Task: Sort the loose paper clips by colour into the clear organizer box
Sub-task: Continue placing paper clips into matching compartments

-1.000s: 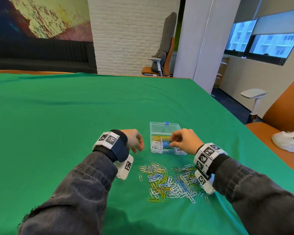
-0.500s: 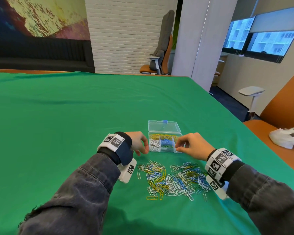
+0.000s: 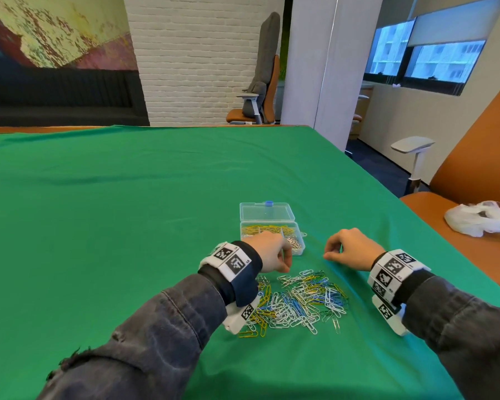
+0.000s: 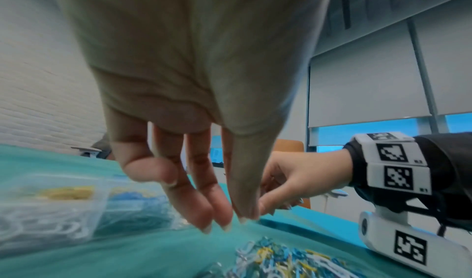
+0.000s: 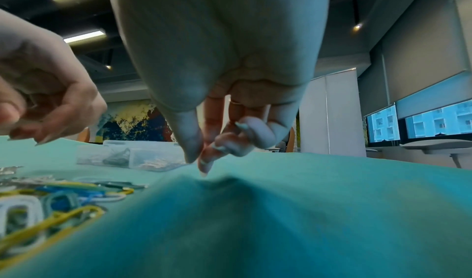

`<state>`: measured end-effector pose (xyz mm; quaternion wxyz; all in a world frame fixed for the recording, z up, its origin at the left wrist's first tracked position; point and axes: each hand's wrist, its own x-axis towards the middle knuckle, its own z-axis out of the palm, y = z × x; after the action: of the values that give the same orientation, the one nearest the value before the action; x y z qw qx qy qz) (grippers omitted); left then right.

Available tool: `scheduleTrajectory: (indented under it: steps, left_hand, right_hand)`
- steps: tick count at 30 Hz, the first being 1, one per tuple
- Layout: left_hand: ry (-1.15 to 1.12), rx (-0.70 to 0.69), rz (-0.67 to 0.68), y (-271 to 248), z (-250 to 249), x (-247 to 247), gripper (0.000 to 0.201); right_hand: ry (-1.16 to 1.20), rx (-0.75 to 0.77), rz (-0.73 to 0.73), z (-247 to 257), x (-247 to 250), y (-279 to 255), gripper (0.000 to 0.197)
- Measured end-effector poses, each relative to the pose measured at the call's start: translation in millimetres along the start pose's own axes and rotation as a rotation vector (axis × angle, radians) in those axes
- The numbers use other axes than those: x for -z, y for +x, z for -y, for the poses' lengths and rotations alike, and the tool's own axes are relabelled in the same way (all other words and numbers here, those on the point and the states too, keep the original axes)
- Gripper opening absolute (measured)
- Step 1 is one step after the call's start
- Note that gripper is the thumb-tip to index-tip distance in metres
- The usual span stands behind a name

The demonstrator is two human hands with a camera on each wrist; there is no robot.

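The head view hides both grips; wrist views show the left hand (image 4: 194,105) with fingers loosely extended, and the right hand (image 5: 224,76) with thumb and forefinger together over the green cloth (image 5: 306,211), organizer box (image 3: 267,226) at 12 o'clock of the clip pile (image 3: 298,301).

1. The paper clips (image 3: 298,303) lie in a loose, messy pile on the green cloth, in the lower middle of the head view. They are white, blue, yellow and green, all mixed up.
2. The clear box (image 3: 272,236) sits just above the pile, near the middle of the picture. Its lid (image 3: 266,212) lies open and flat behind it. Inside are yellow, white and blue clips, each colour in its own part.
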<state>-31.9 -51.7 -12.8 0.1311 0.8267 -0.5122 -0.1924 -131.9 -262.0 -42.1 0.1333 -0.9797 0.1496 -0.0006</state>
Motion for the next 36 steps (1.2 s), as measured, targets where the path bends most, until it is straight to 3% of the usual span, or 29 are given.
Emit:
scheduleTrajectory:
  steps: [4, 7, 10, 13, 16, 27, 31, 36]
  left_hand:
    - [0.064, -0.024, 0.055, 15, -17, -8, 0.015]
    - [0.136, -0.008, 0.082, 23, -25, -12, 0.02]
    - [0.17, 0.031, 0.108, 28, -26, -18, 0.027]
    - [0.187, 0.054, 0.13, 29, -26, -22, 0.033]
    - [0.155, 0.045, 0.131, 30, -22, -21, 0.023]
    - [0.019, 0.014, 0.06, 25, 4, -15, 0.014]
    - [-0.029, 0.001, 0.042, 24, 12, -8, 0.013]
    - [-0.085, 0.019, 0.028, 22, 17, -4, 0.026]
  right_hand:
    - [-0.003, -0.006, -0.019, -7, -6, -1, 0.01]
    - [0.065, 0.075, -0.009, -5, -6, -3, 0.012]
    - [0.18, 0.151, 0.061, 0, -4, -5, 0.024]
    - [0.163, 0.187, 0.178, 5, -7, -5, 0.02]
    - [0.16, 0.198, 0.219, 3, -11, -2, 0.016]
    - [0.2, 0.258, 0.103, -1, -18, 2, 0.028]
    - [0.219, 0.278, 0.066, 0, -19, 3, 0.015]
    - [0.214, 0.283, 0.009, -1, -22, 5, 0.005]
